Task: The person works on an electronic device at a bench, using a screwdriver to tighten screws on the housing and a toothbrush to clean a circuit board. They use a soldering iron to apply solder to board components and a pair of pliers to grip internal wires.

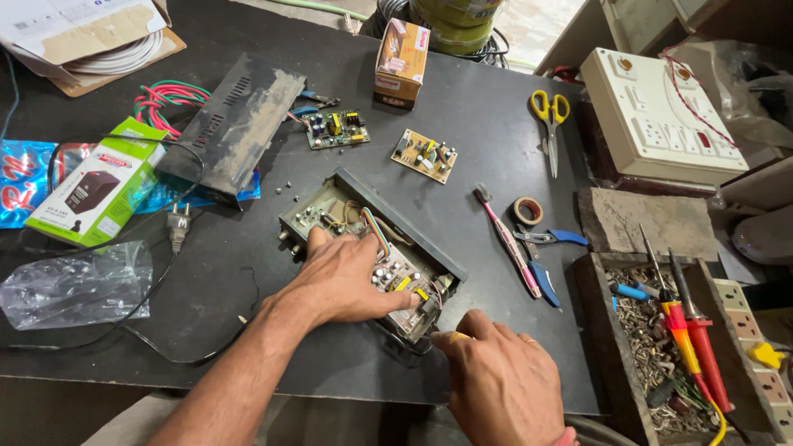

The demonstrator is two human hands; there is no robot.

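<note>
Left hand [343,285] lies flat, fingers spread, on the opened case [372,248]; right hand [496,376] fingers curled at its near corner, grip unclear.

The bare left forearm comes in from the lower left, its left hand [347,277] lying palm down, fingers together and stretched flat. Just right of and below it, the right hand [496,376] shows its back, fingers curled under.
</note>
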